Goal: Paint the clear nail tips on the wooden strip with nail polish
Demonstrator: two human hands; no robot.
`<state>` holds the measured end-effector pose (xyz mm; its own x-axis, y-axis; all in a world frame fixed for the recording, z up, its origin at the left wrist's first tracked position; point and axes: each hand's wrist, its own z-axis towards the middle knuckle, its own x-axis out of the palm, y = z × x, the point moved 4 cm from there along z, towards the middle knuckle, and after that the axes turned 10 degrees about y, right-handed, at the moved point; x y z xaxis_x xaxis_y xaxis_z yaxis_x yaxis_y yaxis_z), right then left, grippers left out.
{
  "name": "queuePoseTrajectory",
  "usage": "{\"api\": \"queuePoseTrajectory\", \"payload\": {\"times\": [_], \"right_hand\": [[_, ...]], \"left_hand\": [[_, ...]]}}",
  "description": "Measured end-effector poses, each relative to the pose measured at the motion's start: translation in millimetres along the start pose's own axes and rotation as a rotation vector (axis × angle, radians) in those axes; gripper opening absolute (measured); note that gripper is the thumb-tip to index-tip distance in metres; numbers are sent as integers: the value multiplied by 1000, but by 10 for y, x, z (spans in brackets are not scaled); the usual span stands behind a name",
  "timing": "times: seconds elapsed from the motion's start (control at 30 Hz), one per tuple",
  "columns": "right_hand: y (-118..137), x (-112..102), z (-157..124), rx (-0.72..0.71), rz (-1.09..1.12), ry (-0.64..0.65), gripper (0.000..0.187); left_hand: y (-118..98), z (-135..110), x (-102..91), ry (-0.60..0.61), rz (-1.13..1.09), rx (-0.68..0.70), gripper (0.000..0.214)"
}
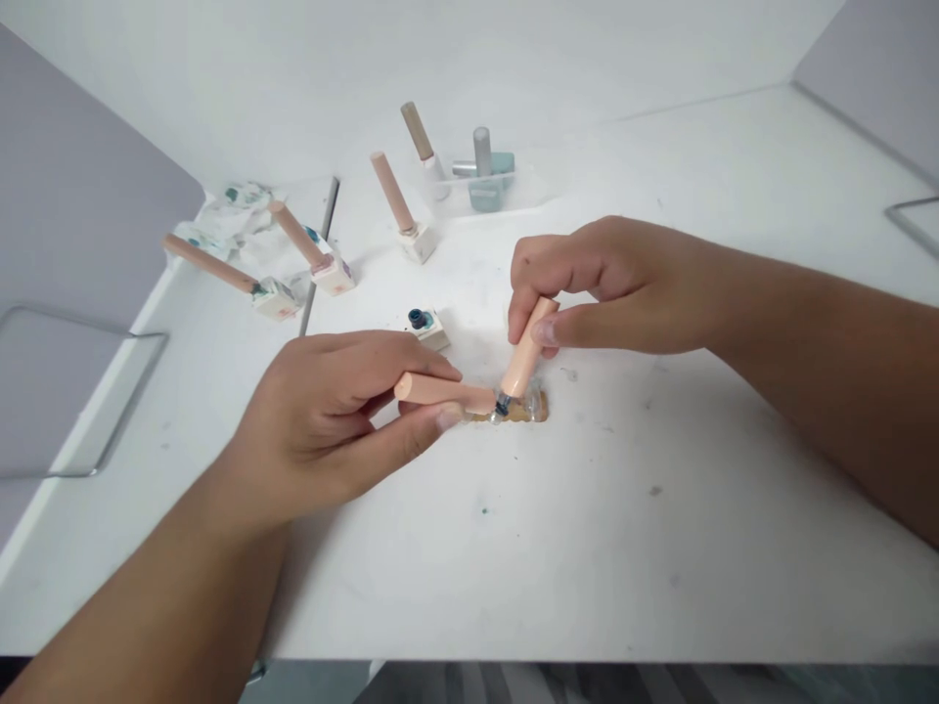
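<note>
Between the thumb and fingers of my right hand [608,284] is a peach nail polish brush cap [529,352], tilted, its lower end dark with polish. My left hand [344,420] pinches a second peach cap-like handle [432,391], lying almost level, its far end close to the dark tip. Both ends meet over a small gold-coloured piece [544,407] with clear, glassy bits on it, on the white table. The hands partly cover this piece. Just beyond my left hand stands an uncapped white nail polish bottle [434,330] with a dark, stained neck.
Several peach-capped polish bottles stand behind, one of them a white bottle [418,242]. A clear tray [506,207] holds more bottles, including teal ones. Stained tissues [249,235] lie at the left. Metal loops [151,391] edge the table [587,567].
</note>
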<state>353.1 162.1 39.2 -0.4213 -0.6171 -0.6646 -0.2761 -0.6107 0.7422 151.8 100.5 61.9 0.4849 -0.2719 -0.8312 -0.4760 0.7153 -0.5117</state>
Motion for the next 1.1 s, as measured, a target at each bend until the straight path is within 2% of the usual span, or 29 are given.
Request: {"api": "queuePoseTrajectory", "payload": {"times": [0.17,0.33,0.53,0.77,0.97,1.1], "right_hand": [[-20,-8,5,-23,-25,-8,9],[-9,-24,2,5,-23,-14,12],[2,-11,8,-49,-71,-1,12],[30,29,-6,-77,-52,14,10],[45,26,-5,-73,-61,3,10],[34,9,-6,-59,-87,-1,10]], "left_hand": [[-9,22,13,26,44,-16,4],[-30,6,-24,-30,2,28,4],[-33,28,-6,68,30,27,2],[-56,46,-28,111,-5,21,4],[-45,10,-33,52,-18,21,2],[-41,4,-12,72,23,17,5]]}}
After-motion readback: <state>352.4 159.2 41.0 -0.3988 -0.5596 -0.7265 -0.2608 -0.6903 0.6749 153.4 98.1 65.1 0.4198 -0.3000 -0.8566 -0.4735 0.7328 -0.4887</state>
